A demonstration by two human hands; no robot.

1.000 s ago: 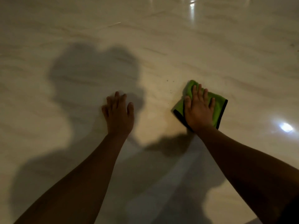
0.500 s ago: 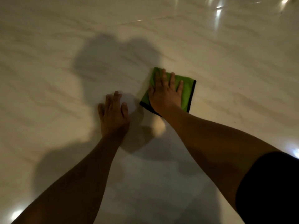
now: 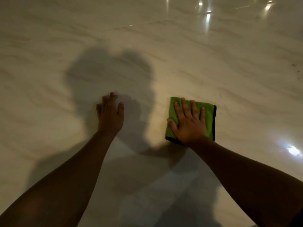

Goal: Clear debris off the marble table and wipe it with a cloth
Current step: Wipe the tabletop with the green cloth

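A pale marble table point(image 3: 196, 63) with faint grey veins fills the view. A folded green cloth point(image 3: 209, 112) with a black edge lies flat on it, right of centre. My right hand point(image 3: 188, 123) presses down on the cloth, palm flat and fingers spread, covering most of it. My left hand point(image 3: 110, 115) rests flat on the bare marble to the left, a short gap from the cloth, holding nothing. A few tiny dark specks point(image 3: 294, 65) dot the marble at the far right.
My head and arms cast a large shadow point(image 3: 106, 76) over the middle of the table. Bright light reflections point(image 3: 293, 150) shine at the right and along the far edge. The table's near edge shows at the bottom right.
My right hand has slid the cloth back to the right, away from my left hand, after a sweep leftward half a second ago. The left hand has stayed planted.
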